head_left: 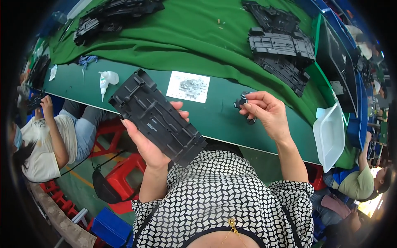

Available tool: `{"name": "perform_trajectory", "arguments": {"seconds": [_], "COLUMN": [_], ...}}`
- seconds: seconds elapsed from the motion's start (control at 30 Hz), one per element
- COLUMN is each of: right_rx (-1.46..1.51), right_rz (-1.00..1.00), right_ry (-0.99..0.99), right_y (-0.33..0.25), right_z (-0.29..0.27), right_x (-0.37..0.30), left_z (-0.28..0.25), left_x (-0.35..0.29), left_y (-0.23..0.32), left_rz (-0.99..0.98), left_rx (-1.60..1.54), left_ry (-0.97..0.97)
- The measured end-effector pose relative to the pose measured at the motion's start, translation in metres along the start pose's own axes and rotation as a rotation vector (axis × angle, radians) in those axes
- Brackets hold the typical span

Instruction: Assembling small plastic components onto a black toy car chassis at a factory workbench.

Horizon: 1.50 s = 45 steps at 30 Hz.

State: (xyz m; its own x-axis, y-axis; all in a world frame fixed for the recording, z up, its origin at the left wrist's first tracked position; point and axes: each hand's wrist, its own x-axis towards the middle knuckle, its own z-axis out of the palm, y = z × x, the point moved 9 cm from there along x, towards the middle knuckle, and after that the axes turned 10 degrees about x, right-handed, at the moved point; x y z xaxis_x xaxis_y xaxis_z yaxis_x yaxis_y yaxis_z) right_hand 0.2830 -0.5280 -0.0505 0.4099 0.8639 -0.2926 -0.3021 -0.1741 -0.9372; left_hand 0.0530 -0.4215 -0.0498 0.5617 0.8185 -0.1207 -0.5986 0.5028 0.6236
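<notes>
A long black moulded plastic tray-like part (155, 118) rests in my left hand (144, 144), tilted, its ribbed side facing up. The thumb lies along its near edge and the fingertips show past the far edge. My right hand (269, 113), at the right over the green table, pinches a small black plastic piece (242, 100) between thumb and fingers. Just below it is another small dark piece (251, 121), partly hidden by the hand. Between the hands, a white sheet with a grey smudged patch (188, 86) lies on the table.
A white squeeze bottle (108, 80) lies left of the long part. Black moulded parts are piled on green cloth at the far left (111, 20) and far right (283, 45). A white plastic tray (329, 136) sits at the right edge. A co-worker (49, 136) sits at left.
</notes>
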Motion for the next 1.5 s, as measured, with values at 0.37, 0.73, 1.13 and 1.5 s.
{"name": "perform_trajectory", "arguments": {"seconds": [0.37, 0.73, 1.13, 1.5], "right_rx": [-0.811, -1.292, -1.063, -1.215], "right_rz": [-0.583, -0.921, -0.419, -0.844], "right_ry": [-0.249, -0.416, -0.398, -0.378], "right_y": [-0.036, -0.013, -0.01, -0.016], "right_z": [0.068, 0.121, 0.117, 0.134], "right_x": [0.034, 0.045, 0.064, 0.058], "left_z": [-0.005, -0.015, -0.017, -0.018], "left_x": [0.005, 0.0, -0.005, -0.007], "left_y": [-0.002, 0.003, 0.004, 0.008], "left_rz": [-0.011, 0.023, 0.03, 0.044], "left_rx": [0.003, 0.05, 0.024, 0.021], "left_ry": [0.067, 0.088, 0.066, 0.075]}}
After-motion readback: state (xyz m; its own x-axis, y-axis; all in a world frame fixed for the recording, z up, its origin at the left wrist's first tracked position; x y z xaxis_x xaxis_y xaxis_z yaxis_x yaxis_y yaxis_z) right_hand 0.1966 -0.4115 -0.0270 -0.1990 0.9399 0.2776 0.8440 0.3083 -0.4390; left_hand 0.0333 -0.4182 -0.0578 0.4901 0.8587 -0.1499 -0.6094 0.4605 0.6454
